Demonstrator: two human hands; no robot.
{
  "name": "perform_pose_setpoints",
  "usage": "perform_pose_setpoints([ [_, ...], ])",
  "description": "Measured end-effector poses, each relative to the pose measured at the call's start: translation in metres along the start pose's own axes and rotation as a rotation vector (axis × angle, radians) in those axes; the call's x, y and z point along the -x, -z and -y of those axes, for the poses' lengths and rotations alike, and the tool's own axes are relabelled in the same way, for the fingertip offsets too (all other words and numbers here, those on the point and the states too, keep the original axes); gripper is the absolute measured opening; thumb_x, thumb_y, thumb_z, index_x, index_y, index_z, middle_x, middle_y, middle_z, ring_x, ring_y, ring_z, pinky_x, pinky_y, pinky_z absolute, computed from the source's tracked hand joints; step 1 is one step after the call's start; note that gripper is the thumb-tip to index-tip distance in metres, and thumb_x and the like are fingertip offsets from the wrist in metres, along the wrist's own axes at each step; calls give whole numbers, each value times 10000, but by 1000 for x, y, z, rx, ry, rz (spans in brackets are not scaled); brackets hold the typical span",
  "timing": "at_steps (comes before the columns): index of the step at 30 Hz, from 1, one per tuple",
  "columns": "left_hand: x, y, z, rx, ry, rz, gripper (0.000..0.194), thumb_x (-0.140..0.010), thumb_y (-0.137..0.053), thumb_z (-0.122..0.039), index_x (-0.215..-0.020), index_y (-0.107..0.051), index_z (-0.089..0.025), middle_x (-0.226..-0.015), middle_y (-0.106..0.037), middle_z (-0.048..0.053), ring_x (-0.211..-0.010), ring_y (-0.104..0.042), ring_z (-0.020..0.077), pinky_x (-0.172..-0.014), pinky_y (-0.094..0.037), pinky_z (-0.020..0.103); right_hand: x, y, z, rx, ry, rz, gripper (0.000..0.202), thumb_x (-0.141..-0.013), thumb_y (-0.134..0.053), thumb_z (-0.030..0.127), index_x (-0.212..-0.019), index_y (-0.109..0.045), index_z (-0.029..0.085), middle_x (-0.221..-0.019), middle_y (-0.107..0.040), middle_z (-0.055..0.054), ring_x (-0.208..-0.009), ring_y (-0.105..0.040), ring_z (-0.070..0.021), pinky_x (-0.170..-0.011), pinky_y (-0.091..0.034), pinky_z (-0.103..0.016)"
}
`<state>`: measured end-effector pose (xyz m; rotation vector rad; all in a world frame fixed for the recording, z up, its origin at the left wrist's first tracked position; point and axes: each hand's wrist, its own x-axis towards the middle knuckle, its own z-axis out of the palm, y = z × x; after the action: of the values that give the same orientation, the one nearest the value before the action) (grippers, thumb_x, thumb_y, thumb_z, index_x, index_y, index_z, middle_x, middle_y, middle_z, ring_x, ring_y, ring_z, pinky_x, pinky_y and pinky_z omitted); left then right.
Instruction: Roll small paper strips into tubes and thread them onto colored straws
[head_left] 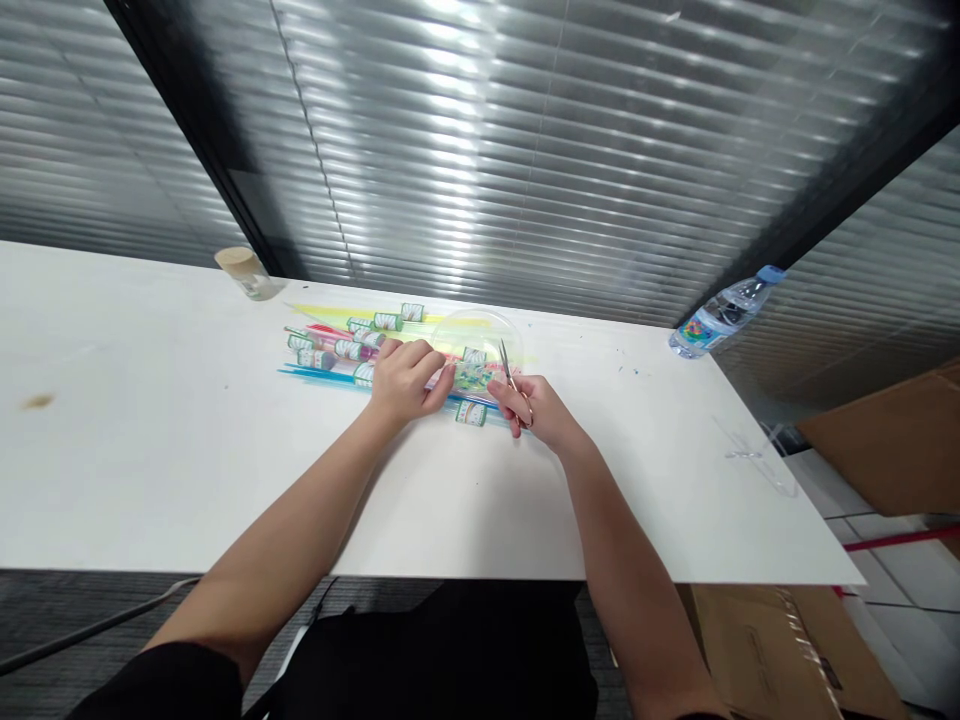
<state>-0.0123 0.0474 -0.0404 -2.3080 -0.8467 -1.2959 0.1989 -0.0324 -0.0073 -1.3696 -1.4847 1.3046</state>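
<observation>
Bare forearms (pixel 300 520) reach toward a clear, round tub (pixel 480 322). At its left, the left hand (pixel 409 382) curls half-closed, its hold unclear; at its right, the right hand (pixel 531 402) closes round slender metal scissors (pixel 506 362). Thin sticks (pixel 311 373) extend left.

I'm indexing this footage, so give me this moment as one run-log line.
left hand: at labelled coloured bundles | right hand: holding scissors, blades pointing away from person | water bottle: table's right end

One each: scissors (pixel 509 371), bottle (pixel 721 316), jar (pixel 255 281)
</observation>
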Motion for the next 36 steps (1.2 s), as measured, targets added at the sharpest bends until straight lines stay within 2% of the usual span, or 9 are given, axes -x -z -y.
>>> perform_pose_setpoints([
  [10, 0, -1, -1, -9, 77, 42, 250, -831, -567, -273, -604, -483, -211, -585, -498, 2, -559, -465, 164, -642, -269, 366, 0, -1, 0, 27, -4, -10, 527, -802, -622, 626, -583, -447, 179, -553, -449, 40, -409, -469, -73, -450, -344, -238],
  [17, 1, -2, 1, -37, 55, 19, 248, -829, -575, -260, -603, -488, -210, -580, -510, -1, -552, -472, 161, -635, -271, 359, 0, 2, -1, -24, -44, -58, 551, -779, -614, 675, -598, -442, 184, -551, -450, 44, -416, -452, -70, -454, -343, -239],
  [27, 0, -2, 0, -7, 36, 52, 236, -832, -557, -249, -609, -493, -208, -579, -513, -2, -557, -477, 157, -644, -288, 360, 2, 0, 0, -6, -2, 83, 560, -817, -592, 653, -569, -402, 188, -515, -403, 53, -407, -454, -72, -451, -316, -242],
  [32, -2, -1, -5, 29, -20, 71, 249, -841, -555, -253, -610, -473, -211, -566, -504, -11, -549, -471, 151, -625, -285, 346, 1, -2, 1, 8, -10, 86, 543, -822, -613, 613, -553, -395, 193, -478, -424, 45, -405, -424, -76, -452, -312, -243],
  [36, -2, -1, -5, 37, -47, 31, 224, -832, -568, -232, -625, -485, -212, -570, -523, -13, -546, -476, 149, -621, -288, 345, 2, -2, 2, 1, -8, 71, 540, -807, -639, 601, -557, -384, 196, -497, -394, 56, -408, -450, -80, -467, -327, -246],
])
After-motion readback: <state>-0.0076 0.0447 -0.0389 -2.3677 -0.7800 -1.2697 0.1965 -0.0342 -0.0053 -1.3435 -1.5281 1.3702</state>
